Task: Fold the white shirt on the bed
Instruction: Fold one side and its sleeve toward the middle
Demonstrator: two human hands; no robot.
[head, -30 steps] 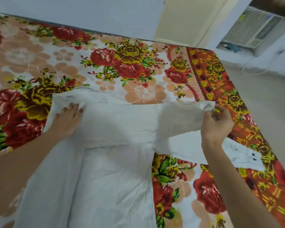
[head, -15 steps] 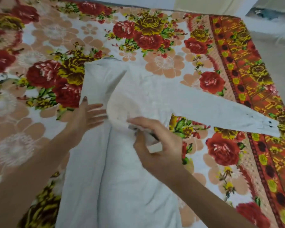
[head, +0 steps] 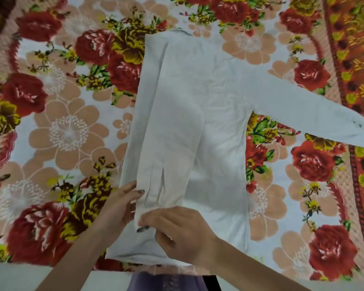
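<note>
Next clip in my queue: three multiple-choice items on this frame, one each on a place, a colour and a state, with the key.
1. Where does the unfolded sleeve of the white shirt lie?
A. tucked under the body
B. stretched out to the right
C. bunched at the collar

2. What colour are the big roses on the bedsheet?
A. blue
B. purple
C. red

3. What are the left hand and right hand doing?
A. both hold the cuff of the folded sleeve
B. both rest off the shirt
C. one is raised in the air

Key: 1 B, it runs to the frame's right edge; 2 C, red blooms all over; 3 A, fingers of both pinch the cuff.
</note>
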